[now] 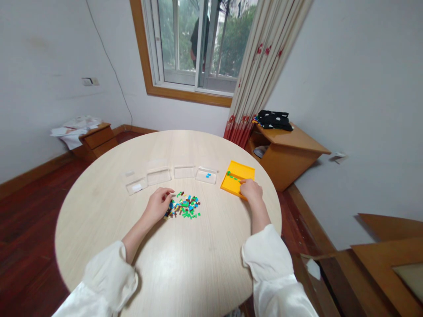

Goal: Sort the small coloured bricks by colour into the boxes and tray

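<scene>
At the left edge of a loose heap of small coloured building bricks (188, 204), my left hand (159, 203) hovers with fingers bent. A gap shows between its thumb and index finger, with nothing visible in it. My right hand (251, 190) rests over the right side of a yellow tray (243, 168), its fingers closed in a pinch. Its fingertips meet the near end of a row of green bricks (234, 177) lying in the tray; whatever they pinch is hidden. The heap mixes green, blue, brown and yellow pieces.
Beyond the heap, clear plastic boxes stand in an arc: one with two blue bricks (208, 175), another box (184, 171), a wider box (159, 176), and one at left holding something white (136, 187). The round table (185, 264) has wooden cabinets (291, 149) behind it.
</scene>
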`<state>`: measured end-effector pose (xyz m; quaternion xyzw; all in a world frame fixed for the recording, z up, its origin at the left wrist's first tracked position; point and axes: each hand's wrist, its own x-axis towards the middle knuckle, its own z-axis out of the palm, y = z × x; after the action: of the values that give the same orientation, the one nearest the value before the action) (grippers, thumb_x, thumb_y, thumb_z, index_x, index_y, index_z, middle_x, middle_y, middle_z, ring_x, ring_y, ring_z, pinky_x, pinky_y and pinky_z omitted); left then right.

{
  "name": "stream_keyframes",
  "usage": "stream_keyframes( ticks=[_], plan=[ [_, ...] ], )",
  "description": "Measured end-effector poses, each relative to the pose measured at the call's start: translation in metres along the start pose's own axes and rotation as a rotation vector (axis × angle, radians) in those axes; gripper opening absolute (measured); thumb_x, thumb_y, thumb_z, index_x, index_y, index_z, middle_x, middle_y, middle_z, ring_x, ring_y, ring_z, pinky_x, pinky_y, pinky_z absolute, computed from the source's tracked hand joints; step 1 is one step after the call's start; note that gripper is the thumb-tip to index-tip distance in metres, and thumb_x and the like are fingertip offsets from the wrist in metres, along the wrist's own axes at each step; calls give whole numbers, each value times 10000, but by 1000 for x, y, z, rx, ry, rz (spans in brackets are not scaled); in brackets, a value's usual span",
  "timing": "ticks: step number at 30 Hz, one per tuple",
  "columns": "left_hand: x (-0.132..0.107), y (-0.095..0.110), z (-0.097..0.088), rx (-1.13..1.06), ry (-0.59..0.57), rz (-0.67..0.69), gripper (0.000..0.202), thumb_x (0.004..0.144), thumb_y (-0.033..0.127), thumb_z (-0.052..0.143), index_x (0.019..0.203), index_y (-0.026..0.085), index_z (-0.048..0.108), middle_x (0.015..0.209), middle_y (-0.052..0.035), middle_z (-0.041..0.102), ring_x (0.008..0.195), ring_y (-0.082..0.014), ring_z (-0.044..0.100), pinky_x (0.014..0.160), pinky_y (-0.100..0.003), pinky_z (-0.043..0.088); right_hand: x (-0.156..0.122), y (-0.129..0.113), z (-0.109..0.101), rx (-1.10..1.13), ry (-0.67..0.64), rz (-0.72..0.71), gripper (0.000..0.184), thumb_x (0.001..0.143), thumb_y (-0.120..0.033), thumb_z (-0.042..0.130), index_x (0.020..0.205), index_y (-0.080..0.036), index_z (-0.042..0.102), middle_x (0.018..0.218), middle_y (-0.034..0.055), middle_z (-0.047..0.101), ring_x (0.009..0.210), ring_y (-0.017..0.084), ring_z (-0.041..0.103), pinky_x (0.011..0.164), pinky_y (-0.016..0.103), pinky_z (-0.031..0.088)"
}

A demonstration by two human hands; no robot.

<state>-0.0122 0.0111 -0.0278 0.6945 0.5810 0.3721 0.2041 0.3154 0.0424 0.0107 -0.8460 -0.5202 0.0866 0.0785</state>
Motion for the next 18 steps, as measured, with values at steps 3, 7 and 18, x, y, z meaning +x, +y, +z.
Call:
stream_keyframes(
  ticks=[3, 7, 18],
  plan=[
    [0, 0, -1, 8, -4, 0, 257, 759, 246, 455, 879, 153, 662, 769, -46, 607, 647, -153, 531, 671, -294, 452, 1, 0, 2, -10, -5, 0, 395, 809, -165, 441, 1164, -204, 609, 1116, 133, 642, 1066, 217, 586, 885, 313, 397],
    [0, 1, -2, 15, -4, -5, 250, 761, 252, 458, 875, 162, 660, 766, -40, 609, 638, -148, 528, 673, -291, 453, 2, 0, 2, -12, 6, -2, 393, 818, -178, 446, 1181, -194, 597, 1121, 132, 639, 1063, 197, 586, 896, 290, 389],
    [0, -1, 0, -8, 16, 9, 241, 754, 248, 461, 861, 169, 662, 756, -34, 602, 627, -145, 522, 659, -287, 451, -7, -6, -6, 130, 207, -60, 466, 806, -100, 351, 1211, -177, 569, 1093, 131, 645, 1027, 227, 573, 884, 334, 364]
  ],
)
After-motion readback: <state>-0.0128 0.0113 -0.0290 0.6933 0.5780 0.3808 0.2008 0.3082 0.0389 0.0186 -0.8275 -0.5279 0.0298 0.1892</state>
